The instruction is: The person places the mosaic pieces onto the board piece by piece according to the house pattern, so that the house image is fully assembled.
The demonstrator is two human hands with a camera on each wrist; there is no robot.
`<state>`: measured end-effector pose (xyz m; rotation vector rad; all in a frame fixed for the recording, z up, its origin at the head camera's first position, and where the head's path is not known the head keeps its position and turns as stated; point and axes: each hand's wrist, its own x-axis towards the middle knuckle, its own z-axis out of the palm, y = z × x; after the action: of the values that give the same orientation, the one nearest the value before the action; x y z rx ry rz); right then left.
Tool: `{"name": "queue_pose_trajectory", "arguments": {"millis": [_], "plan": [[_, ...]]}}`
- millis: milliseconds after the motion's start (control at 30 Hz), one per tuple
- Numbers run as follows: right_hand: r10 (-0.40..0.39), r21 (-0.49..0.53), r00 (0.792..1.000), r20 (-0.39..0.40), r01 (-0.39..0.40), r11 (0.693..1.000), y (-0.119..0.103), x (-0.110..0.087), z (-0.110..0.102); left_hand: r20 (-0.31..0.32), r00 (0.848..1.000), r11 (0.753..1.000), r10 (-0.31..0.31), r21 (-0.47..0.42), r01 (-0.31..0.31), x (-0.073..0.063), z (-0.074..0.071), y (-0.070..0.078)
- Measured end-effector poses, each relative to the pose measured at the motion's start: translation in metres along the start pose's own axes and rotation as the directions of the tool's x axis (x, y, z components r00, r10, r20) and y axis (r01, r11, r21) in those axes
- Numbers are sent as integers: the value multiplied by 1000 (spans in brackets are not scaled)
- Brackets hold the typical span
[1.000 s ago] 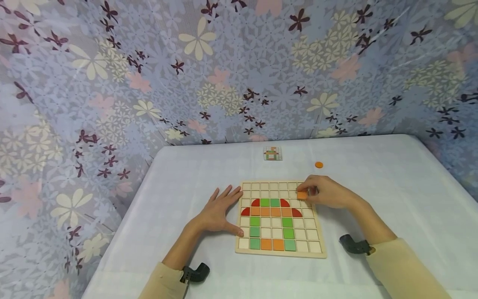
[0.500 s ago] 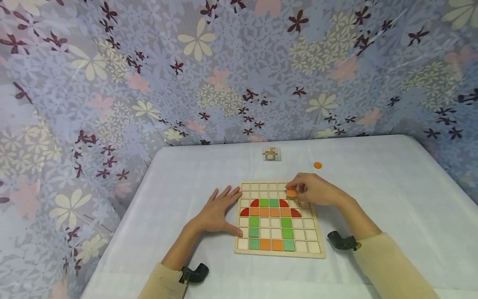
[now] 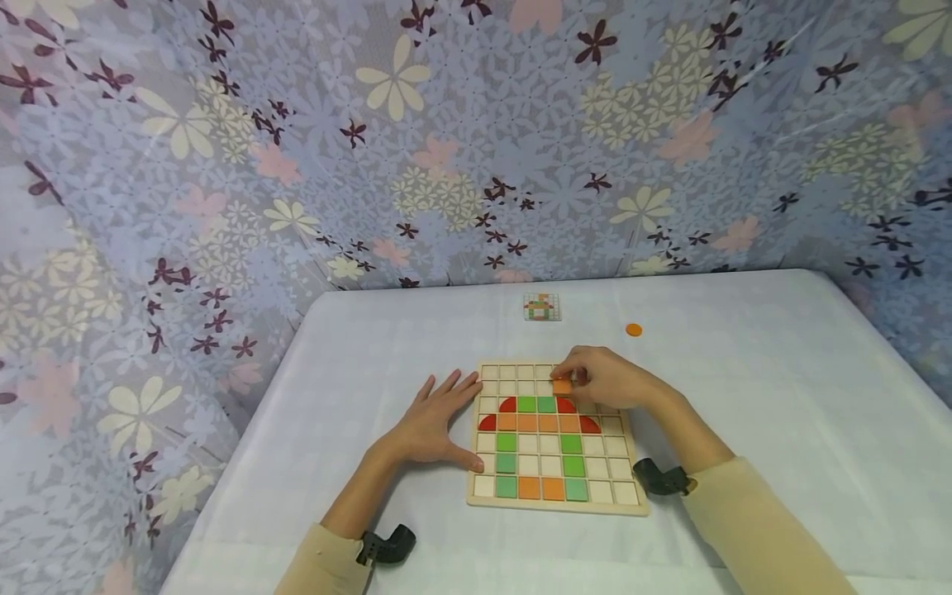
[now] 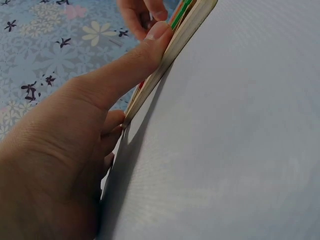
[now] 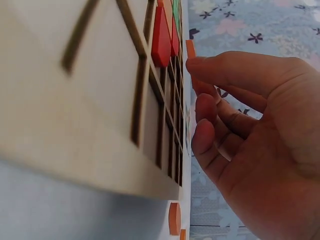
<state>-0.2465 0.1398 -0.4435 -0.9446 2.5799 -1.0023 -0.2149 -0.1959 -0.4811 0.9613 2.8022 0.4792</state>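
A wooden grid board [image 3: 599, 468] lies on the table, with green, orange and red tiles set in some of its cells. My right hand [image 3: 613, 378] pinches an orange square tile [image 3: 561, 387] between thumb and fingers, over the board's upper right part. This tile is just behind a red quarter-round piece [image 3: 566, 406]. In the right wrist view the orange tile [image 5: 190, 49] stands tilted off the grid. My left hand [image 3: 431, 421] has its fingers spread at the board's left side. Its thumb [image 4: 150, 42] rests on the board's rim in the left wrist view.
A small pattern card [image 3: 542, 307] lies behind the board. To its right is an orange disc [image 3: 634, 330] on the white tablecloth [image 3: 744, 355]. In the right wrist view two orange pieces [image 5: 174, 218] show beyond the board. A flowered curtain [image 3: 476, 149] hangs behind the table.
My right hand has moved left across the board's upper part with the orange tile in its fingers. My left hand has stayed in place.
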Motion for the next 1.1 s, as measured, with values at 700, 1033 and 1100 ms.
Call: {"name": "queue_pose_trajectory", "arguments": {"millis": [700, 1033, 1100], "plan": [[-28, -35, 998, 57, 30, 999, -2, 23, 13, 2, 1000, 1000, -14, 16, 14, -1, 0, 0], [0, -41, 999, 50, 2, 999, -3, 24, 16, 4, 1000, 1000, -4, 10, 4, -1, -1, 0], [1, -41, 999, 47, 1, 999, -4, 24, 16, 5, 1000, 1000, -4, 12, 4, -1, -1, 0]]}}
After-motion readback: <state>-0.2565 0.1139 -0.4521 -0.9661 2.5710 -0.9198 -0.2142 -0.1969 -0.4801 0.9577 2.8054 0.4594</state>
